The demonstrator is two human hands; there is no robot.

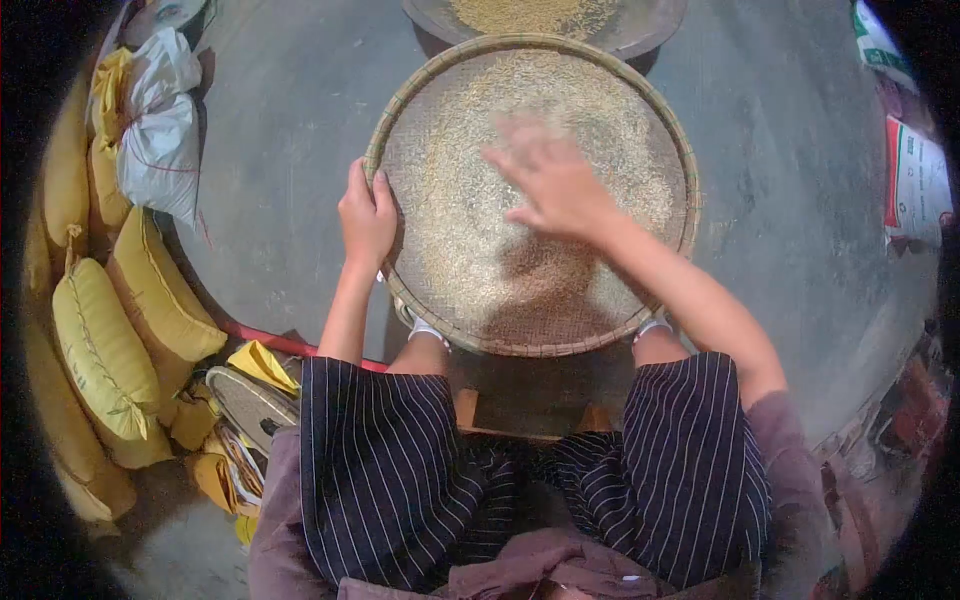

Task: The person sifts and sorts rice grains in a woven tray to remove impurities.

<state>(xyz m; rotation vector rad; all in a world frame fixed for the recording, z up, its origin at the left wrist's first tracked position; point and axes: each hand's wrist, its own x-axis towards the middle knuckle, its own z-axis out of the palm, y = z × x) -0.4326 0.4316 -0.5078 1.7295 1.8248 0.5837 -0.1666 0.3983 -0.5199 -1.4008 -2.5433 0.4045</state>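
Note:
A wide round woven bamboo sieve (440, 316) with a bound rim takes up the middle of the view, just beyond my knees. Pale grains (455, 225), much like unhusked rice, lie spread over its mesh. My left hand (368, 218) grips the rim on the left side, thumb on the inside edge. Over the grain is my right hand (550, 178), its thumb and fingers apart and the fingertips smeared by motion. Its shadow falls on the lower part of the mesh.
Behind the sieve stands a broad shallow basin (655, 22) holding yellowish grain (535, 14). Full yellow sacks (105, 340) and a tied white sack (160, 140) line the left. A red-and-white bag (918, 175) lies at the far right on the grey floor (790, 200).

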